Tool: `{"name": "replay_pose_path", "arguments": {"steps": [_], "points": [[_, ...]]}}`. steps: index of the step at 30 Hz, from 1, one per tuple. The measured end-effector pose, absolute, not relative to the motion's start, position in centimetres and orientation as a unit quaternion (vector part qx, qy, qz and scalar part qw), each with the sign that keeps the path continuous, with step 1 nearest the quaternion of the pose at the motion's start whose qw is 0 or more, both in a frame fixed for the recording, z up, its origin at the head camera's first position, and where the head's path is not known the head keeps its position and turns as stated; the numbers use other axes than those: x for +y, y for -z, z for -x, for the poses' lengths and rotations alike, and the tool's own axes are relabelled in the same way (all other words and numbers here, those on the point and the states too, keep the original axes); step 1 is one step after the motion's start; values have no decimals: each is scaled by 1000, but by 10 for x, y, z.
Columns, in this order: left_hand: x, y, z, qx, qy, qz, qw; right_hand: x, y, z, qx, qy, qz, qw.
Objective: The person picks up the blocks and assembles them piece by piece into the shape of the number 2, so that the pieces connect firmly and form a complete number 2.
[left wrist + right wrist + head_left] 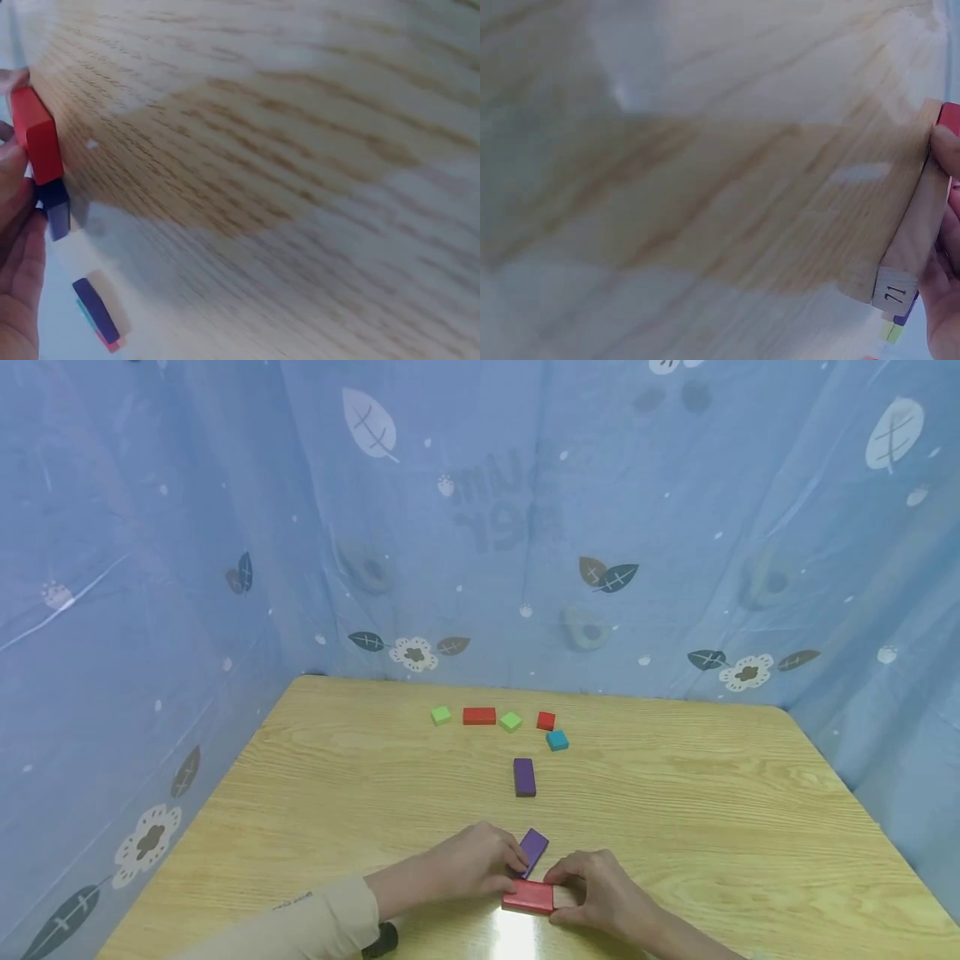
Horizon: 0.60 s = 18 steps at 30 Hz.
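A red block [528, 897] lies flat near the table's front edge, end to end with a plain wooden block [566, 896]. My left hand [472, 864] pinches the red block at its left end, the fingers close against a slanted purple block [534, 850] just behind. The right hand [603, 893] grips the wooden block between thumb and fingers. In the left wrist view the red block [41, 139] touches or nearly touches the purple block [56, 210]. The right wrist view shows the wooden block [913, 232] with "71" on its end, partly covered by fingers.
Farther back stands a second purple block [524, 777]. Beyond it are a blue block [557, 741], a small red block [546, 721], a longer red block [479, 717] and two green blocks [511, 722]. A patterned curtain [480, 527] hangs behind the wooden table [337, 793].
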State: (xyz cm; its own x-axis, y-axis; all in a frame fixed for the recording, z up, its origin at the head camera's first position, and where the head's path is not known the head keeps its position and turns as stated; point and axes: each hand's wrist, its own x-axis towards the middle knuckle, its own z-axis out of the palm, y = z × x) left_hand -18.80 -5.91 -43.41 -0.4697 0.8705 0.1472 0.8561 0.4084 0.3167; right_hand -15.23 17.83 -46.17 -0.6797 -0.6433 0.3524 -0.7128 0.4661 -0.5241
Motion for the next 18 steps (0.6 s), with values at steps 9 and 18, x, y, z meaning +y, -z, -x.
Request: {"name": "replay_pose_path", "arguments": {"steps": [9, 18], "points": [[-62, 436, 192, 835, -185, -519, 19, 197, 412, 181, -807, -449, -374, -85], [-62, 437, 191, 835, -193, -515, 27, 223, 396, 264, -682, -640, -327, -134]]}}
